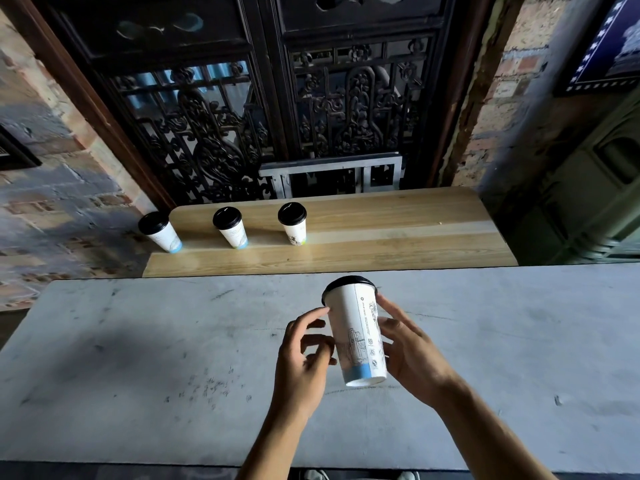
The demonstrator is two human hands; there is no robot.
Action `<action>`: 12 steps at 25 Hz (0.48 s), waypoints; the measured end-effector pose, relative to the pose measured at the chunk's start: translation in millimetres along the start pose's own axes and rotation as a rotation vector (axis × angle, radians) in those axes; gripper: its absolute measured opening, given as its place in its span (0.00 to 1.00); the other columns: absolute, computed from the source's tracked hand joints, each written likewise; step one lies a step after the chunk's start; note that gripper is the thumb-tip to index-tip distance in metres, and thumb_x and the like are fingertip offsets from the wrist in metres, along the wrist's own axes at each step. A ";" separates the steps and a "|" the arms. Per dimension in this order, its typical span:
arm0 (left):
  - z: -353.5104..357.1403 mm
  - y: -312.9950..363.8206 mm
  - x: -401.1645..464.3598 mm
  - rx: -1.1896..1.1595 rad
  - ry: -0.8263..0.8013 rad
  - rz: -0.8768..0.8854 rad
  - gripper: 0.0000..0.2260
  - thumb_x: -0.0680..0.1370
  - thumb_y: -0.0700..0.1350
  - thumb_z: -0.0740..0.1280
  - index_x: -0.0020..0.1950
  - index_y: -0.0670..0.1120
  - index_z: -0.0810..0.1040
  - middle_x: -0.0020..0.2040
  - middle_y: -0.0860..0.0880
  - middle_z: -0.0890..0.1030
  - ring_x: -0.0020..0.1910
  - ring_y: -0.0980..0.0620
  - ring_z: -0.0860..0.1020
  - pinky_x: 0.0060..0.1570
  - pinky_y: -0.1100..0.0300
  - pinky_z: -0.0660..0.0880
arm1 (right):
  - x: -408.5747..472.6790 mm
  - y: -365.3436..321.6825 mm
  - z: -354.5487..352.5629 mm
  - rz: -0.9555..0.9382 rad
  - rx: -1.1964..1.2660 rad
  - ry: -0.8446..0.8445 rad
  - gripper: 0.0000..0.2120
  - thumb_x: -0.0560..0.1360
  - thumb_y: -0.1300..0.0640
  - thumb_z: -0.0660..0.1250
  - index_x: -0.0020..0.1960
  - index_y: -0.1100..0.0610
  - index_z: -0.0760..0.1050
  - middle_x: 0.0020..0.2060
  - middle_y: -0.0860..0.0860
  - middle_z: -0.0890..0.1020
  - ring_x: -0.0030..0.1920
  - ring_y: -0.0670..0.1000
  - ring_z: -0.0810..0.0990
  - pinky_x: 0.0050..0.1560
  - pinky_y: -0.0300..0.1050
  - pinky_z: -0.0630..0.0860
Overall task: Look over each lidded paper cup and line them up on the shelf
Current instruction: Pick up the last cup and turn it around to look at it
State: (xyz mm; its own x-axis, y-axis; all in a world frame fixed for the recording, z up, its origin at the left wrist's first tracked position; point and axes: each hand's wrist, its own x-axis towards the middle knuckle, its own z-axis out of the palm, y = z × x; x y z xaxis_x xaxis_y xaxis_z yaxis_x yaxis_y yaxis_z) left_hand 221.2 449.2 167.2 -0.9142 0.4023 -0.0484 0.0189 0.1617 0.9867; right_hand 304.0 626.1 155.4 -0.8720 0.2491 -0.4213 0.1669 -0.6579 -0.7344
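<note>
A white paper cup [355,327] with a black lid, line drawings and a blue band at its base is held above the grey table [138,358], tilted away from me. My right hand [412,351] grips its right side. My left hand [304,355] rests fingertips on its left side. Three matching lidded cups stand upright in a row on the wooden shelf [398,230]: the left cup [161,232] at the shelf's left end, the middle cup [231,227], and the right cup [293,223].
The shelf's right half holds nothing. Behind it stands a dark carved wooden screen [263,116] with a metal frame [332,174] at its foot. Brick walls flank both sides. A green cabinet [588,188] stands at the right.
</note>
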 end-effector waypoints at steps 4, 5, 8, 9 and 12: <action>-1.5 2.9 -2.0 0.144 -0.016 0.257 0.26 0.72 0.30 0.62 0.61 0.54 0.84 0.58 0.49 0.75 0.56 0.46 0.79 0.44 0.52 0.84 | 2.4 3.0 -0.4 0.016 -0.027 -0.004 0.46 0.59 0.43 0.84 0.74 0.50 0.73 0.64 0.63 0.82 0.56 0.64 0.82 0.59 0.62 0.74; -1.6 4.1 -1.7 0.154 -0.021 0.278 0.27 0.71 0.29 0.62 0.60 0.53 0.85 0.56 0.48 0.75 0.57 0.47 0.79 0.44 0.56 0.83 | 2.5 4.0 -0.4 0.010 -0.038 -0.012 0.47 0.57 0.42 0.85 0.73 0.51 0.73 0.65 0.62 0.82 0.57 0.64 0.82 0.60 0.62 0.74; -1.8 6.2 -1.5 0.163 -0.016 0.274 0.28 0.70 0.26 0.62 0.59 0.53 0.85 0.54 0.48 0.76 0.56 0.50 0.79 0.43 0.60 0.81 | 3.1 6.1 0.1 0.011 -0.068 -0.014 0.36 0.65 0.45 0.80 0.71 0.54 0.76 0.65 0.65 0.81 0.58 0.64 0.81 0.61 0.63 0.74; -2.0 6.4 -1.4 0.152 -0.009 0.259 0.27 0.70 0.28 0.62 0.58 0.53 0.86 0.54 0.49 0.76 0.56 0.49 0.80 0.43 0.57 0.82 | 3.2 6.5 -0.4 0.013 -0.070 -0.012 0.32 0.68 0.47 0.76 0.70 0.54 0.77 0.65 0.65 0.80 0.58 0.64 0.81 0.61 0.62 0.74; -1.7 6.0 -2.7 0.066 0.007 0.194 0.18 0.74 0.35 0.64 0.57 0.51 0.87 0.54 0.48 0.77 0.56 0.48 0.80 0.46 0.47 0.84 | 4.7 7.6 -0.8 0.028 -0.063 -0.009 0.24 0.75 0.48 0.69 0.70 0.51 0.77 0.64 0.64 0.81 0.58 0.63 0.80 0.57 0.59 0.76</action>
State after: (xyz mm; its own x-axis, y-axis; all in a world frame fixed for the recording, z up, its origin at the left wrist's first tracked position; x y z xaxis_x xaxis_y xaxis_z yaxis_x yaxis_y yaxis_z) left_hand 223.1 447.6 173.5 -0.8937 0.4255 0.1424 0.2209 0.1412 0.9650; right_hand 301.5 622.8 147.4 -0.8708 0.2240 -0.4376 0.2200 -0.6184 -0.7544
